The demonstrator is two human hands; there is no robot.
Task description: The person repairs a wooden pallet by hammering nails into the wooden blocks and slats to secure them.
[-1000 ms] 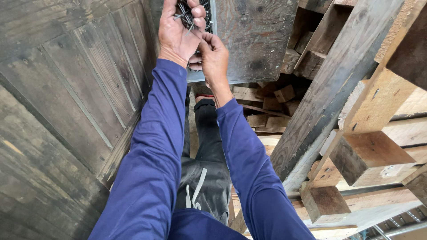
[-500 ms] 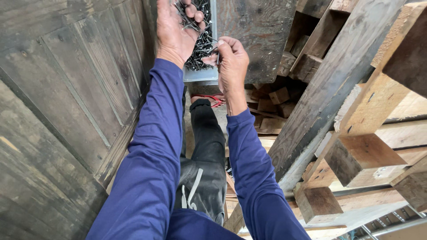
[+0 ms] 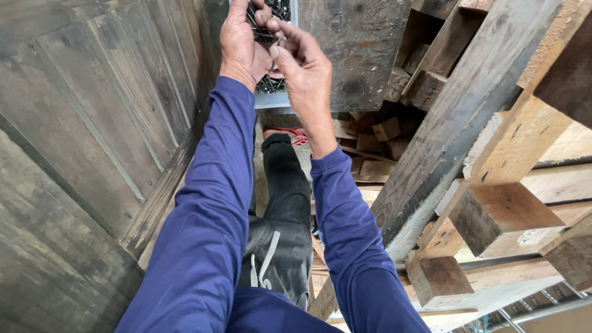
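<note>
We are seeing deep blue long sleeves (image 3: pixel 209 203), black trousers with a pale grey drawstring (image 3: pixel 280 246), dark nails in a light grey tray (image 3: pixel 274 98), weathered grey-brown wooden boards (image 3: pixel 86 123), and red sandal straps (image 3: pixel 290 132).

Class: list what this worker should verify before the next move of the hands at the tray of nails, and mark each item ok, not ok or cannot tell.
1. Both hands in view: left hand and right hand, ok.
2. Hands over the tray of nails: ok.
3. Nail pinched in the right fingertips: cannot tell.
4. Gloves worn: not ok, hands bare.
5. Footing among the wood blocks: cannot tell.
6. Pallet leaning steady: cannot tell.
</note>
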